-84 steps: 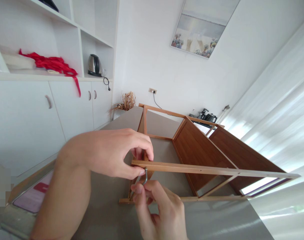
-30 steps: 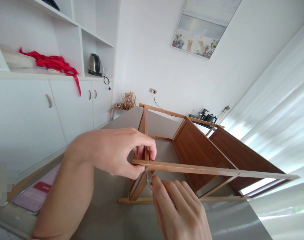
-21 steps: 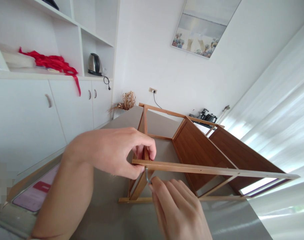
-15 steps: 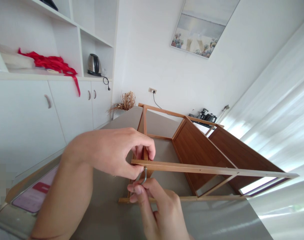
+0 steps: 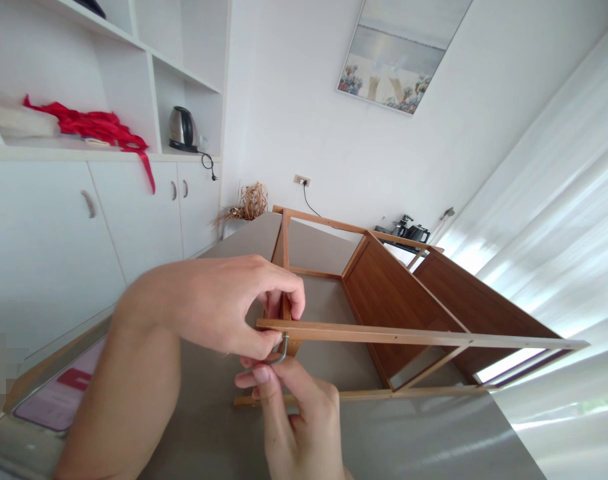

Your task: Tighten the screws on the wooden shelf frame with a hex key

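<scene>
A wooden shelf frame (image 5: 364,333) lies on its side on a grey table, its slim rails and brown panels stretching off to the right. My left hand (image 5: 219,303) grips the near left corner, fingers behind the upright and thumb under the front rail. Below that rail, my right hand (image 5: 297,407) pinches a bent metal hex key (image 5: 283,351) between thumb and fingers. The key's upper end meets the rail's underside by my left thumb; the fastener there is too small to make out.
The grey tabletop (image 5: 384,433) runs under the frame. White cabinets (image 5: 129,220) hold a kettle (image 5: 183,128) and red cloth (image 5: 94,123) at left. Dried plants (image 5: 251,202) stand behind the table. A white curtain (image 5: 559,233) hangs at right, near a dark coffee pot (image 5: 417,233).
My right hand has turned and shifted left, swinging the hex key's arm leftward. My left hand keeps its hold on the corner. The whole view has slid slightly.
</scene>
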Demonstrator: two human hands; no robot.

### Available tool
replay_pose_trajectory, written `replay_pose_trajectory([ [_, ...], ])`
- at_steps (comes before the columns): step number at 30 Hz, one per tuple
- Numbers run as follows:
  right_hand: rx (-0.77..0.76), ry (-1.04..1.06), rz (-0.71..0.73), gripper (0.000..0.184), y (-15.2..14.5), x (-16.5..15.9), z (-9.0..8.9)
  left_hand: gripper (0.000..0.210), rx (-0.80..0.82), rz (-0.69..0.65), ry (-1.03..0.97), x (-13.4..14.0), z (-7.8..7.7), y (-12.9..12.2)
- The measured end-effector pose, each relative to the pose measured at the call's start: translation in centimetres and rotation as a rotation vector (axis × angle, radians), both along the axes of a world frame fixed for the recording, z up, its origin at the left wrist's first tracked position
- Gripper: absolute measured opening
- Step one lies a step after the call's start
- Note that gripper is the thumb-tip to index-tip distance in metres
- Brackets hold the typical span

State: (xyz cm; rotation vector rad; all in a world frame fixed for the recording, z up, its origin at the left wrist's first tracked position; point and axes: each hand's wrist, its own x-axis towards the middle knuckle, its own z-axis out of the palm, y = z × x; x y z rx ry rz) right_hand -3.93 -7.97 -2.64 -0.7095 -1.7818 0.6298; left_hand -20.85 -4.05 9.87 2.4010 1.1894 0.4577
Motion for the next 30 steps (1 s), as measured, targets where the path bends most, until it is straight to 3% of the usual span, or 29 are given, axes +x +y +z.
replay_pose_trajectory([
  [6,0.067,0.044,-0.014,0.021,-0.4,-0.3,-0.7,0.023,0.022,-0.005,-0.015,0.0,-0.1,0.0],
  [10,0.298,-0.054,-0.091,0.019,-0.1,1.1,-0.3,0.021,0.043,-0.003,-0.017,0.0,-0.1,-0.1],
  [16,0.59,-0.393,-0.238,0.013,1.2,3.9,1.8,0.02,0.05,-0.001,-0.008,0.0,0.0,-0.1],
  [30,0.603,-0.561,-0.248,0.013,1.4,4.8,2.6,0.02,0.045,-0.001,0.01,0.1,0.2,-0.2],
])
